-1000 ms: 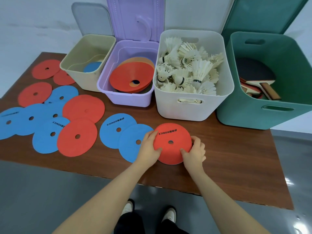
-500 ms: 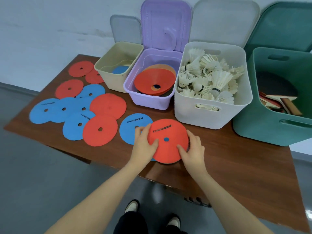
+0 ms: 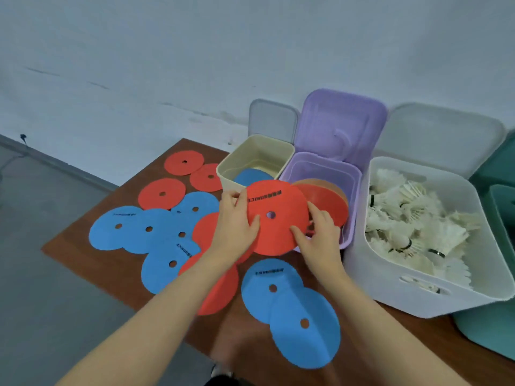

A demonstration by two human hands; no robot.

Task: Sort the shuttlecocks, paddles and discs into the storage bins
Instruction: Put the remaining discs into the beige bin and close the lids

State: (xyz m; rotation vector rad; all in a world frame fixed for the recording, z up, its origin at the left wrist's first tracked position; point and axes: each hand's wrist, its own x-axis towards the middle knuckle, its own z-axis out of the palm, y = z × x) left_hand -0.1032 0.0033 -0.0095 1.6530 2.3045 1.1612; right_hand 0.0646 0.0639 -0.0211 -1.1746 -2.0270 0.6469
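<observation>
A red disc [image 3: 276, 201] with black lettering is lifted off the table, in front of the purple bin [image 3: 352, 207]. My left hand [image 3: 237, 227] grips its left edge and my right hand [image 3: 317, 232] grips its lower right edge. Inside the purple bin lie more red and orange discs [image 3: 330, 201]. The beige bin [image 3: 250, 160] to its left holds a blue disc [image 3: 248, 176]. Several red and blue discs [image 3: 156, 232] lie on the brown table [image 3: 111, 268], two blue ones [image 3: 292, 310] near its front. The white bin [image 3: 404, 285] is full of shuttlecocks [image 3: 412, 224].
A green bin [image 3: 498, 327] stands at the far right, mostly cut off. Bin lids [image 3: 342, 126] lean against the pale wall behind the bins. Grey floor lies to the left of the table.
Both hands have lifted the red disc from the table's front and carried it up toward the purple bin. The camera view has swung left and up.
</observation>
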